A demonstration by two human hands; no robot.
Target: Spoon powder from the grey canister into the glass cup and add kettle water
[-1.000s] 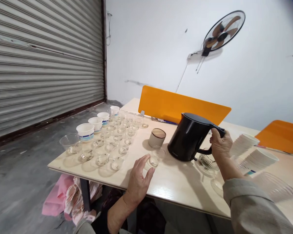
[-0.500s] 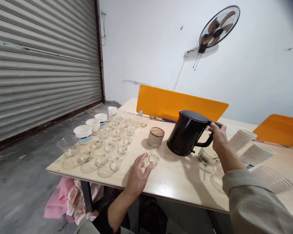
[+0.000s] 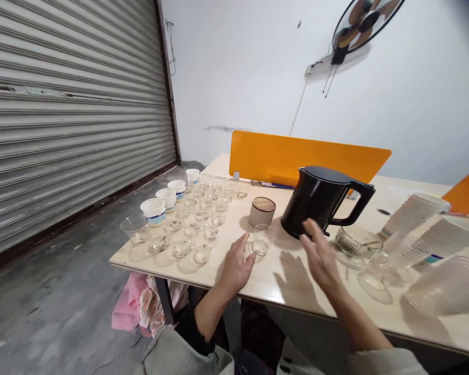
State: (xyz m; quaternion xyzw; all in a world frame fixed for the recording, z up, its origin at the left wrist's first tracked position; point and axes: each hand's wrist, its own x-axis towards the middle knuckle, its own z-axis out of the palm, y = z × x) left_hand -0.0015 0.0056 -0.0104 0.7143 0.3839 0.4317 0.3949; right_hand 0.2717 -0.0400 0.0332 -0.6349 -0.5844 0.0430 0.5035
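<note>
My left hand [image 3: 237, 265] is beside a small clear plastic cup [image 3: 262, 242] on the table, its thumb and fingers apart around the cup's left side. Whether it touches the cup I cannot tell. Over the table in front of the black electric kettle [image 3: 312, 200] is my right hand [image 3: 321, 256], holding nothing, fingers stretched out. The kettle stands upright, its handle pointing right. Just behind the clear cup sits a round beige canister [image 3: 262, 212] with a wooden lid.
Rows of clear cups [image 3: 191, 229] fill the table's left part, with several white paper cups [image 3: 153, 209] along its edge. A glass bowl [image 3: 357, 244], stacked paper cups [image 3: 414, 213] and stacked clear cups [image 3: 449, 286] stand at right. An orange divider [image 3: 297, 153] runs behind.
My right hand has let go of the kettle handle and moved left and down, in front of the kettle. My left hand stays by the clear cup. The camera view has shifted.
</note>
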